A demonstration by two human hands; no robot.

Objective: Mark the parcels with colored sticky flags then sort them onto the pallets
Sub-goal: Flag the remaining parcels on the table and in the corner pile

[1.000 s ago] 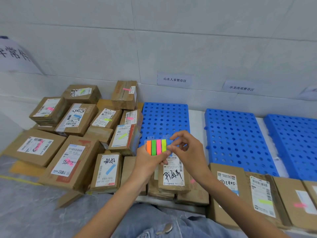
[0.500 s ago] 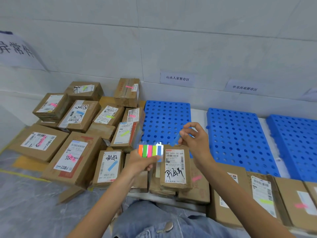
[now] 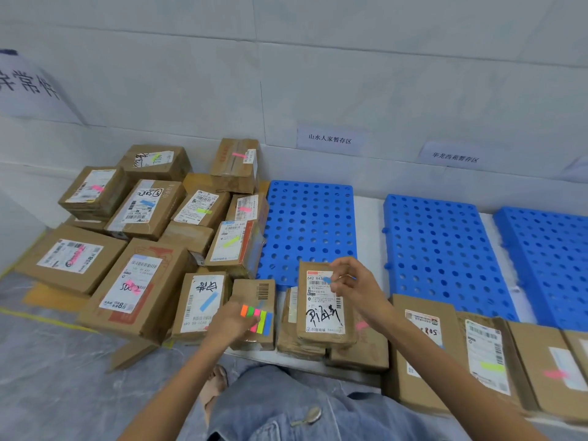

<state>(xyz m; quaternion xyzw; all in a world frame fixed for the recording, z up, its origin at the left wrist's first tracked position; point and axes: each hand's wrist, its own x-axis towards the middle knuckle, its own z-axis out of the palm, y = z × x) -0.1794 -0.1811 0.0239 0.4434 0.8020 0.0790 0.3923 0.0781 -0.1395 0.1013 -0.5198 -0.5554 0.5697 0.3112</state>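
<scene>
Pinching a blue flag (image 3: pixel 327 279) at the label of a scribbled parcel (image 3: pixel 323 313), the right hand (image 3: pixel 354 283) hovers while the left hand (image 3: pixel 229 324) grips the flag pad (image 3: pixel 258 318).

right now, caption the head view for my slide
Left hand holds the flag pad; right hand pinches a blue flag over a parcel label.

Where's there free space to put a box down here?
The left pallet, middle pallet and right pallet lie bare, white floor strips between them. Crowded: the box pile at left and the box row along the front.
</scene>
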